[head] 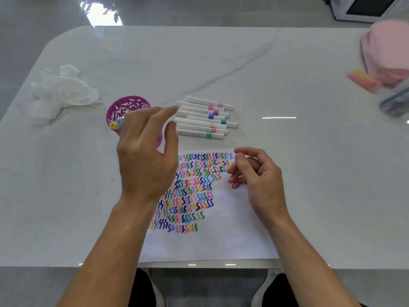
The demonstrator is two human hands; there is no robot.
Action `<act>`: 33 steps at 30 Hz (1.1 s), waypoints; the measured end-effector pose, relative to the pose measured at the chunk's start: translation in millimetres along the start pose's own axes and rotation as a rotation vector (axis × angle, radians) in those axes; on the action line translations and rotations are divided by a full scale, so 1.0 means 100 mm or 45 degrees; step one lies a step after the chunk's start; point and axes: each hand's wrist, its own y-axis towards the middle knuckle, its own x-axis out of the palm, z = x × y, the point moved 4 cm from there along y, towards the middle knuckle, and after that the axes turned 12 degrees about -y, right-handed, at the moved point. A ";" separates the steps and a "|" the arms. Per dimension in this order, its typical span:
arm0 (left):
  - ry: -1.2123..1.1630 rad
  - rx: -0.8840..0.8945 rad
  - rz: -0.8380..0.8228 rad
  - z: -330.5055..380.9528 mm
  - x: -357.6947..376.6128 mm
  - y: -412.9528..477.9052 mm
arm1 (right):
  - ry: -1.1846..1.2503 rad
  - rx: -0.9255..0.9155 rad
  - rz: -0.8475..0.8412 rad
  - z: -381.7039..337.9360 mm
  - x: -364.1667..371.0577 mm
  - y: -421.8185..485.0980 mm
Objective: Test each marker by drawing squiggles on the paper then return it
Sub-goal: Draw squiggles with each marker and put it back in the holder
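A white sheet of paper (221, 229) lies at the table's near edge, its upper left covered with rows of coloured squiggles. Behind it several white markers (201, 117) with coloured bands lie side by side. A magenta cut-out pen cup (128, 107) stands to their left with two marker ends, yellow and blue, showing at its rim. My left hand (147, 156) hovers between the cup and the markers, fingers apart, holding nothing. My right hand (256, 176) rests over the paper's right edge, fingers loosely curled and empty.
A crumpled white tissue (59, 91) lies at the left. A pink cloth (389, 52), an orange-pink block (363, 80) and a clear pouch (396, 103) sit at the right edge. A white appliance (367, 7) stands beyond the table.
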 end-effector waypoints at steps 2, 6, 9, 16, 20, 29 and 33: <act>-0.019 -0.008 -0.113 0.01 0.11 -0.02 | -0.004 0.004 0.005 0.00 -0.02 0.00; -0.015 -0.224 -0.445 -0.09 0.36 -0.12 | -0.061 0.001 0.016 0.02 -0.05 0.00; 0.023 -0.374 -0.633 -0.21 0.54 -0.24 | -0.115 -0.003 0.018 0.03 -0.07 0.00; 0.066 -0.369 -0.711 -0.22 0.72 -0.34 | -0.115 0.025 -0.007 0.08 -0.08 -0.01; 0.138 -0.380 -0.675 -0.27 0.72 -0.35 | -0.103 0.067 -0.045 0.12 -0.06 0.00; 0.163 -0.487 -0.561 -0.27 0.69 -0.32 | -0.212 0.096 -0.107 0.15 -0.05 0.01; 0.223 -0.459 -0.559 -0.28 0.68 -0.31 | -0.256 0.095 -0.116 0.16 -0.05 0.01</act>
